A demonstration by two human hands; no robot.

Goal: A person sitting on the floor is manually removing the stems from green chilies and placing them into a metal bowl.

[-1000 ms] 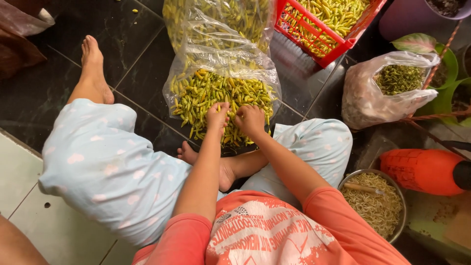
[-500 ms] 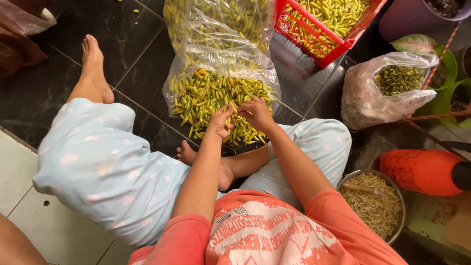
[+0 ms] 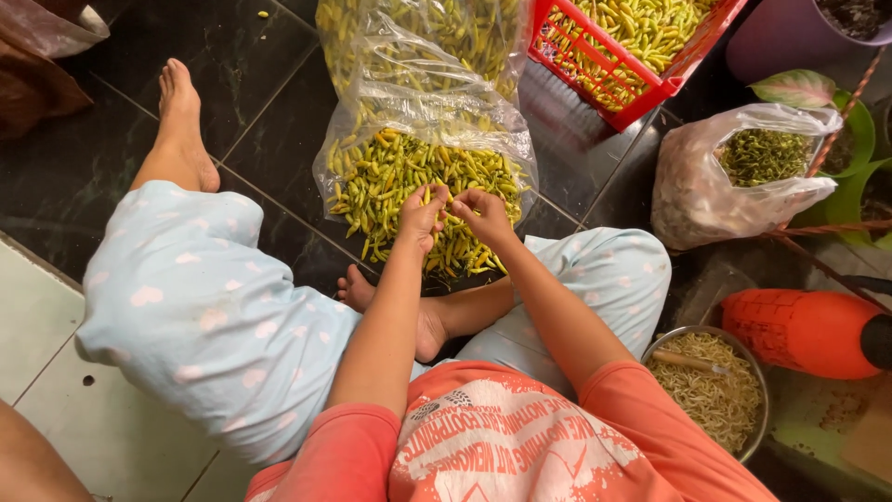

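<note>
I sit on a dark tiled floor in pale blue trousers and an orange shirt. A clear plastic bag [image 3: 437, 102] lies open in front of me, and a pile of small yellow-green chili peppers [image 3: 390, 181] spills from it. My left hand [image 3: 423, 212] pinches one yellow chili above the pile. My right hand [image 3: 483, 214] is right beside it, fingertips closed on the same chili, and the two hands touch over the pile's near edge.
A red plastic basket [image 3: 613, 79] of chilies stands at the back right. A tied clear bag [image 3: 734, 177] holds green stems. A metal bowl [image 3: 743, 353] of pale stems sits at my right, beside an orange container [image 3: 799, 330]. Potted plants stand far right.
Both hands have drawn slightly back from the pile towards me and come together on a single chili. The view has shifted little.
</note>
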